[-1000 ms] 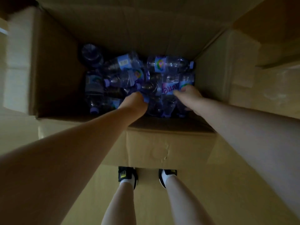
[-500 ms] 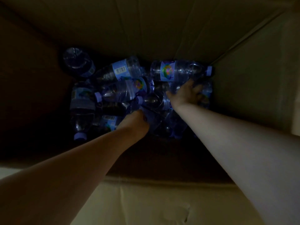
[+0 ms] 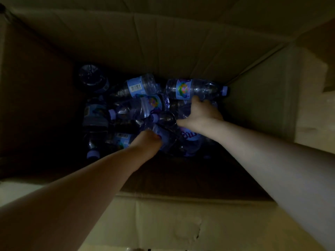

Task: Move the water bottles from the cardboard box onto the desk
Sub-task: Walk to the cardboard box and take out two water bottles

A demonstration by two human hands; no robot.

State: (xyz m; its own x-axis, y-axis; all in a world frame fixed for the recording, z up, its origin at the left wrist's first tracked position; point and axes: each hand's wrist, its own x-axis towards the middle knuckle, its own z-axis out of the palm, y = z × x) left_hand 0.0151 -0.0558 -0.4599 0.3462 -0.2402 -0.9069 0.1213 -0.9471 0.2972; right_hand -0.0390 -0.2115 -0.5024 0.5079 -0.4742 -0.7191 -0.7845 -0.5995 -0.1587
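Observation:
Deep in a dark cardboard box (image 3: 163,42) lie several clear water bottles with blue labels and lilac caps, piled on their sides. My left hand (image 3: 146,142) reaches down at the pile's near side, its fingers curled round a bottle (image 3: 164,135) there. My right hand (image 3: 200,115) is spread over a bottle (image 3: 183,110) in the middle right of the pile, thumb to the left and fingers bent over it. Just beyond its fingertips lies another bottle (image 3: 195,88) along the far wall, cap to the right.
The box walls rise steeply on all sides; the near wall (image 3: 163,220) stands between me and the pile. One bottle (image 3: 91,77) lies apart in the far left corner. A lit flap (image 3: 311,98) shows at the right.
The camera has dipped further into the box. My right hand has moved from the near right of the pile toward the far wall and closed over a bottle. My left hand stays on its bottle.

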